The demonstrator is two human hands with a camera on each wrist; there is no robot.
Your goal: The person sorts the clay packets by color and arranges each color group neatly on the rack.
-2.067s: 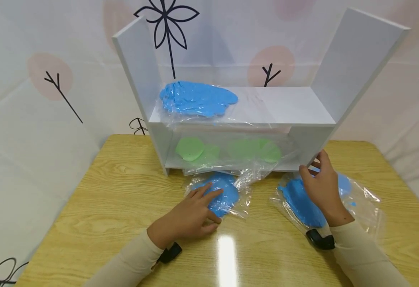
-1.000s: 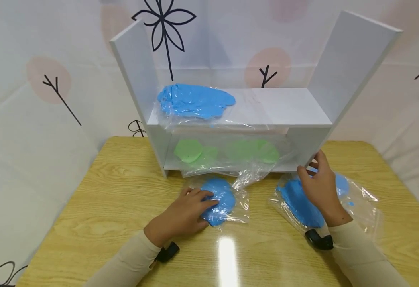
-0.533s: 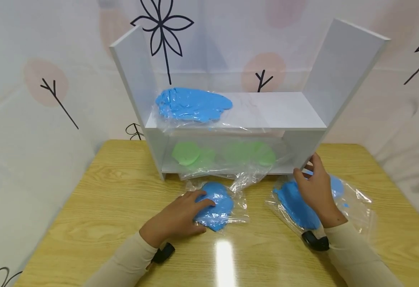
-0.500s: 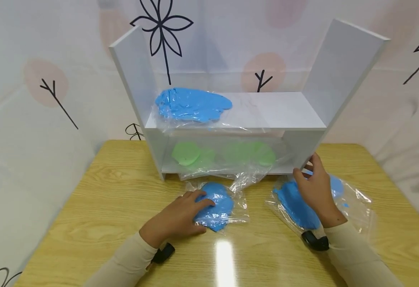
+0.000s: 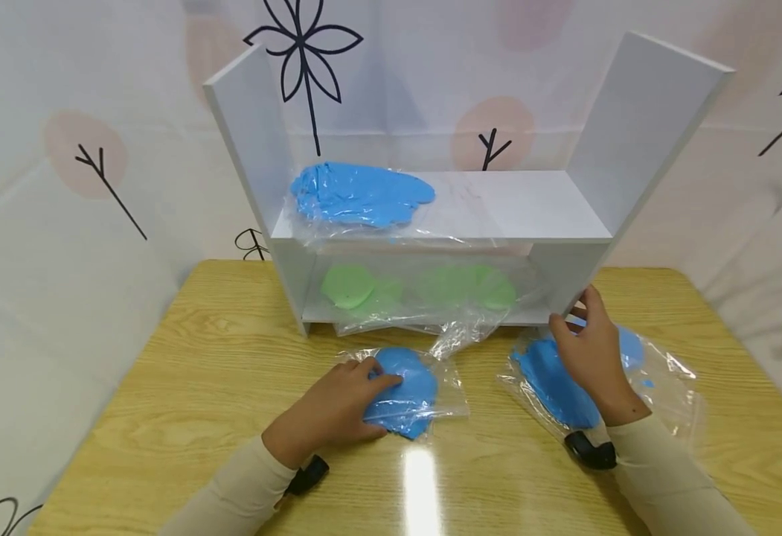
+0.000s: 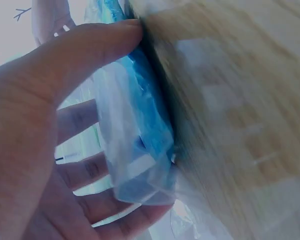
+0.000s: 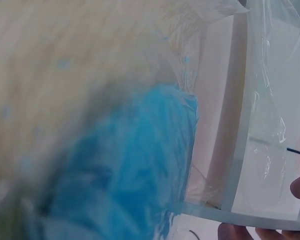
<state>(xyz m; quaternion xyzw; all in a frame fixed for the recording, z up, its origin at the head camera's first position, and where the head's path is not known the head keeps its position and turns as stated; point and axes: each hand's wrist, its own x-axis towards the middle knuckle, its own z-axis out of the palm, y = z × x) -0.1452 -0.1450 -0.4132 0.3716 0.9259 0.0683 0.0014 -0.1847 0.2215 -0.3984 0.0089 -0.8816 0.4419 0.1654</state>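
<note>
On my feed the wooden table [image 5: 216, 372] carries a white shelf unit [image 5: 638, 126], with one bagged blue slab [image 5: 360, 193] on its upper board and green pieces in plastic [image 5: 424, 286] on the lower one. My right hand [image 5: 588, 357] rests with loosely bent fingers on the large blue bag [image 5: 551, 380] by the shelf's right foot, gripping nothing. My left hand [image 5: 337, 406] clasps the small blue bag [image 5: 407, 391] on the table in front of the shelf, thumb and fingers curled around it.

A small clear bag of blue clay [image 5: 407, 387] lies on the table, another bag [image 5: 558, 376] lying flat to its right.
</note>
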